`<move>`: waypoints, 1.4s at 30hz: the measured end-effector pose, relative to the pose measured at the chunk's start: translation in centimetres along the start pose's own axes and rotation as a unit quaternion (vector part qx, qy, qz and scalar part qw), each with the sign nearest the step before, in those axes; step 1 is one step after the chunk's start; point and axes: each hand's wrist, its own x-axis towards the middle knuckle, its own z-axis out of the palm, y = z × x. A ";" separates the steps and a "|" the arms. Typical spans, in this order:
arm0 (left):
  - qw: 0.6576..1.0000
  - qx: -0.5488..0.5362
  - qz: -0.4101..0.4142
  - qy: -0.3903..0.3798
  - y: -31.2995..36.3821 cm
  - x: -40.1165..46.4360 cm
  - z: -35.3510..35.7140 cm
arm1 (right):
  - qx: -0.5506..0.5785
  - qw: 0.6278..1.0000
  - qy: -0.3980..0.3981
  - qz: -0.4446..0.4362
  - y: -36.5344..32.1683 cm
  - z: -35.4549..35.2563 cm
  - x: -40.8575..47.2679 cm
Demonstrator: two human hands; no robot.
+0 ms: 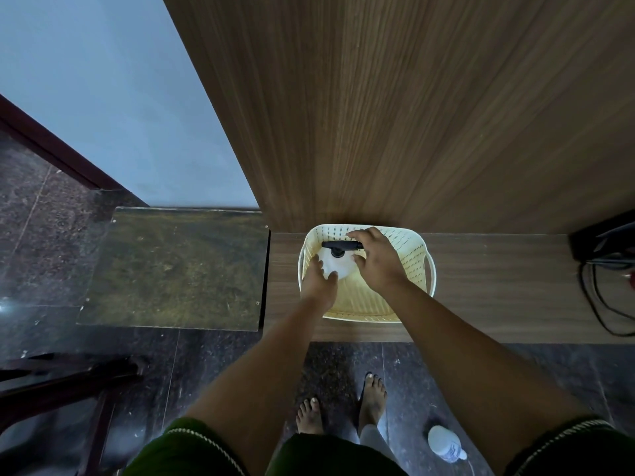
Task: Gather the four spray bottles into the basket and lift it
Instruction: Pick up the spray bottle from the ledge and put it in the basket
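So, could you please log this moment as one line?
left hand, right hand holding white spray bottle | in cream basket | second bottle on floor

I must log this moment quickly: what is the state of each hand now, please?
Left hand: grips the white body of the spray bottle inside the basket.
Right hand: grips the same bottle's black spray head.

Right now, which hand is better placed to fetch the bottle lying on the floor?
Right. The white bottle lies on the floor right of the right foot, below the right arm. The right hand and left hand both hold the spray bottle in the basket, so release first.
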 end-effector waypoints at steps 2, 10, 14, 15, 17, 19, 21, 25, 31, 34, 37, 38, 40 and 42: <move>1.000 0.024 0.017 0.010 0.1 -0.6 -0.3 | 0.003 1.000 0.015 0.007 -0.1 -0.3 -0.6; 0.992 0.076 0.093 0.044 0.0 -3.8 -1.6 | -0.013 0.998 0.050 0.039 -0.8 -1.4 -4.0; 0.982 0.103 0.150 0.055 -0.4 -6.2 -2.3 | -0.015 0.997 0.063 0.052 -1.0 -1.8 -6.7; 0.979 0.114 0.157 0.055 -0.5 -6.8 -2.5 | -0.020 0.996 0.067 0.055 -1.1 -2.0 -7.4; 0.974 0.137 0.168 0.059 -0.8 -8.1 -2.7 | -0.024 0.995 0.078 0.064 -1.0 -2.2 -9.0; 0.970 0.156 0.178 0.061 -1.2 -9.3 -2.8 | -0.011 0.993 0.088 0.075 -0.9 -2.3 -10.7; 0.967 0.169 0.183 0.060 -1.5 -10.6 -2.8 | -0.002 0.993 0.088 0.078 -0.9 -2.3 -12.4; 0.964 0.178 0.190 0.059 -3.1 -13.2 -2.3 | -0.012 0.994 0.071 0.086 -0.6 -1.6 -15.5; 0.950 0.193 0.232 0.078 -7.8 -18.4 -0.8 | -0.015 0.996 0.046 0.079 0.2 -0.1 -21.7; 0.950 0.189 0.231 0.088 -11.2 -21.4 -0.3 | -0.050 0.997 0.018 0.059 0.6 0.8 -25.2; 0.967 0.142 0.180 0.112 -15.8 -24.7 -0.5 | -0.066 0.996 -0.022 0.048 0.1 2.6 -28.4; 0.972 0.125 0.155 0.121 -17.5 -25.9 -0.7 | -0.066 0.996 -0.031 0.045 -0.2 3.5 -29.5; 0.979 0.112 0.112 0.127 -21.3 -28.3 -1.7 | -0.078 0.995 -0.059 0.033 -1.2 5.6 -31.5; 0.983 0.115 0.070 0.124 -25.5 -30.8 -3.2 | -0.104 0.990 -0.099 0.016 -2.7 8.3 -33.5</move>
